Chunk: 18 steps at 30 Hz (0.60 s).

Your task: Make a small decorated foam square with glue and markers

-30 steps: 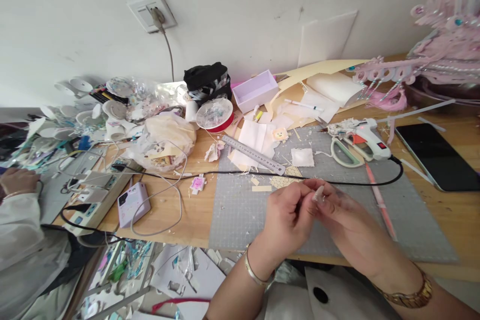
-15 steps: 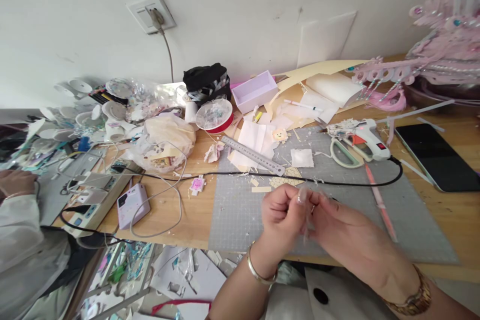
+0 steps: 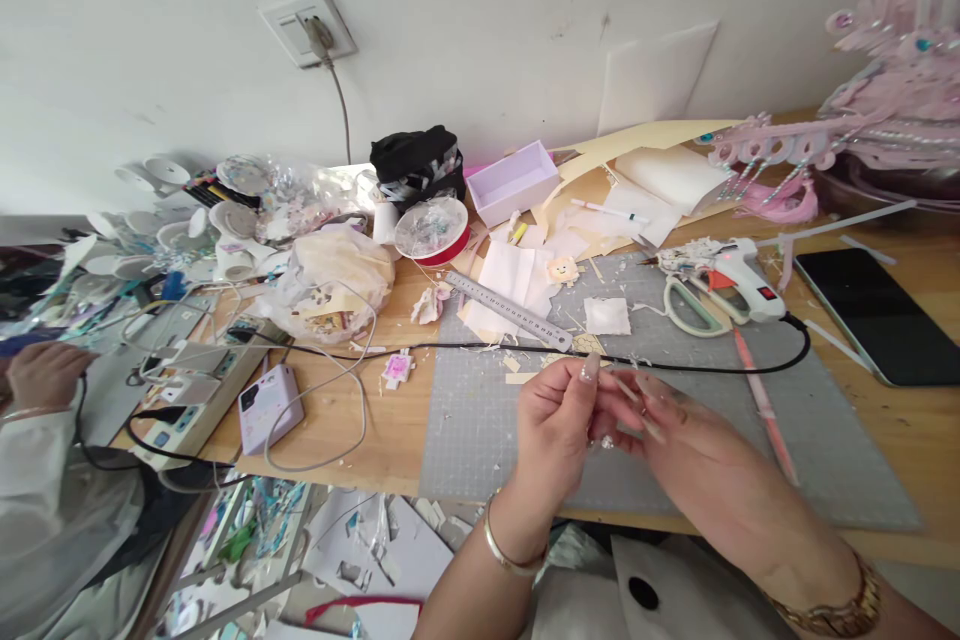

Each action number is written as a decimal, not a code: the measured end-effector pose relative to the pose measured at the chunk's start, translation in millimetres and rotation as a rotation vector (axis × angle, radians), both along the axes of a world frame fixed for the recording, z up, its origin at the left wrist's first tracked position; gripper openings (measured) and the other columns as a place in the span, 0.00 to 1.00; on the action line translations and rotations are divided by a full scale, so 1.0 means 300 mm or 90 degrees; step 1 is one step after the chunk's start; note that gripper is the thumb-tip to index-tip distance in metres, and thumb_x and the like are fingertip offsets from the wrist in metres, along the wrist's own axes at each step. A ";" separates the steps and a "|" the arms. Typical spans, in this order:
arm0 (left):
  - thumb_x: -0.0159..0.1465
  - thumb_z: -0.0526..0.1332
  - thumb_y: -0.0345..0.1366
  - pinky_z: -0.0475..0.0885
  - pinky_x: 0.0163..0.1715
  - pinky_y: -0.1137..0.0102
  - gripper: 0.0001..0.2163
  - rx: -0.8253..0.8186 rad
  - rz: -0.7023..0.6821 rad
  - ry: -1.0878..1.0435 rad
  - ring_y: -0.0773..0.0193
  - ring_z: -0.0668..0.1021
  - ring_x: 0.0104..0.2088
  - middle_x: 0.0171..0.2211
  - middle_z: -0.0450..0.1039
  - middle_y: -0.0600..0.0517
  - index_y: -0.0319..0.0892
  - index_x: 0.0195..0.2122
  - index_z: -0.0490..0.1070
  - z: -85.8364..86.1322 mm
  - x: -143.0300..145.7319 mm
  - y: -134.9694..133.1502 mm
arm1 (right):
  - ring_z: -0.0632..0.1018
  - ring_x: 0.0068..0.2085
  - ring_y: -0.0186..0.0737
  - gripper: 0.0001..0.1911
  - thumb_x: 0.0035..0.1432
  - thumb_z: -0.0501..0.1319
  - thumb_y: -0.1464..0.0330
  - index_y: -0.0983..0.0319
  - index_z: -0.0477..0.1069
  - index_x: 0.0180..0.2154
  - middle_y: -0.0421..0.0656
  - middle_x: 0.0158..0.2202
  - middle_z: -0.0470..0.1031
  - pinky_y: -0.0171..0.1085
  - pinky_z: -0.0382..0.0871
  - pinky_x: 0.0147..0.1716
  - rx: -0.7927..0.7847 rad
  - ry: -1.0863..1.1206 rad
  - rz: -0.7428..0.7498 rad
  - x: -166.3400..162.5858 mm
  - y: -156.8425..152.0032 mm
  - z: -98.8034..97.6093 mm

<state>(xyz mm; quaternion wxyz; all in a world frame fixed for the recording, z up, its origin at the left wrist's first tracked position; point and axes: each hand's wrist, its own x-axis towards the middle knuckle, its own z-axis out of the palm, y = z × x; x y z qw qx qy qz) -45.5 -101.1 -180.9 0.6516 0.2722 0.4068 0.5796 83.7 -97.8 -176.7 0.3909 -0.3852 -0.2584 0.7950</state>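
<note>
Over the front of the grey cutting mat (image 3: 480,440), my left hand (image 3: 559,415) is closed, its thumb pressed against curled fingers. Its fingertips meet those of my right hand (image 3: 697,450), which is closed in a pinch. Whatever lies between the fingertips is too small or hidden to make out. Just beyond the hands run a black cable (image 3: 675,367) and some patterned cream scraps (image 3: 589,348). A steel ruler (image 3: 510,310) lies behind them, beside a small smiling-face piece (image 3: 562,269) and a white square (image 3: 607,315).
Scissors (image 3: 697,310) and a white glue gun (image 3: 742,285) lie at the right, near a pink pen (image 3: 765,410) and a phone (image 3: 885,315). A lilac box (image 3: 514,185) stands at the back. Left are a power strip (image 3: 202,400) and a co-worker's hand (image 3: 49,375).
My hands have shifted slightly and the fingers have rearranged; a ring now shows between them. At the left, the co-worker's hand has moved a little to the right, with a black cable at it.
</note>
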 end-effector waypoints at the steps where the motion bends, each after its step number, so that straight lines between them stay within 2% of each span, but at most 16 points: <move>1: 0.61 0.65 0.56 0.61 0.18 0.76 0.21 0.002 0.006 -0.002 0.72 0.65 0.15 0.17 0.72 0.54 0.40 0.31 0.70 0.006 0.001 0.000 | 0.72 0.47 0.46 0.13 0.55 0.68 0.53 0.53 0.79 0.37 0.42 0.43 0.76 0.44 0.68 0.46 0.004 -0.008 -0.013 0.003 0.000 0.005; 5: 0.62 0.65 0.54 0.59 0.18 0.76 0.21 0.007 0.018 0.023 0.73 0.65 0.17 0.18 0.73 0.53 0.39 0.29 0.70 0.016 -0.009 -0.002 | 0.72 0.54 0.50 0.14 0.54 0.68 0.53 0.52 0.79 0.40 0.44 0.49 0.76 0.47 0.70 0.50 0.013 -0.068 -0.066 0.030 -0.003 0.025; 9: 0.65 0.62 0.55 0.56 0.16 0.77 0.25 0.064 0.069 0.141 0.74 0.61 0.14 0.12 0.64 0.57 0.42 0.20 0.61 0.008 -0.090 -0.029 | 0.74 0.50 0.49 0.11 0.51 0.70 0.56 0.52 0.80 0.37 0.45 0.47 0.76 0.44 0.73 0.44 0.066 -0.166 -0.159 0.093 -0.004 0.043; 11: 0.65 0.63 0.54 0.59 0.18 0.77 0.24 0.065 0.101 0.248 0.73 0.62 0.14 0.11 0.64 0.57 0.42 0.20 0.63 0.005 -0.173 -0.064 | 0.75 0.46 0.46 0.08 0.50 0.71 0.57 0.51 0.80 0.33 0.44 0.44 0.76 0.43 0.73 0.43 0.124 -0.219 -0.205 0.141 0.002 0.050; 13: 0.61 0.66 0.53 0.61 0.17 0.76 0.22 0.072 0.148 0.368 0.71 0.65 0.15 0.12 0.67 0.55 0.41 0.20 0.68 0.008 -0.280 -0.121 | 0.76 0.43 0.47 0.10 0.48 0.72 0.55 0.52 0.78 0.26 0.45 0.40 0.76 0.45 0.72 0.44 0.209 -0.289 -0.246 0.201 0.013 0.056; 16: 0.53 0.72 0.47 0.70 0.20 0.73 0.16 0.005 0.228 0.582 0.65 0.74 0.19 0.17 0.74 0.52 0.41 0.21 0.74 0.021 -0.463 -0.253 | 0.78 0.42 0.51 0.13 0.50 0.69 0.49 0.49 0.79 0.32 0.47 0.37 0.79 0.49 0.70 0.46 0.264 -0.518 -0.248 0.306 0.035 0.059; 18: 0.47 0.75 0.45 0.76 0.23 0.69 0.13 -0.064 0.295 0.713 0.60 0.79 0.22 0.22 0.79 0.51 0.43 0.22 0.78 0.033 -0.579 -0.365 | 0.78 0.43 0.54 0.20 0.51 0.65 0.43 0.51 0.78 0.27 0.50 0.38 0.80 0.53 0.69 0.48 0.276 -0.674 -0.194 0.383 0.049 0.048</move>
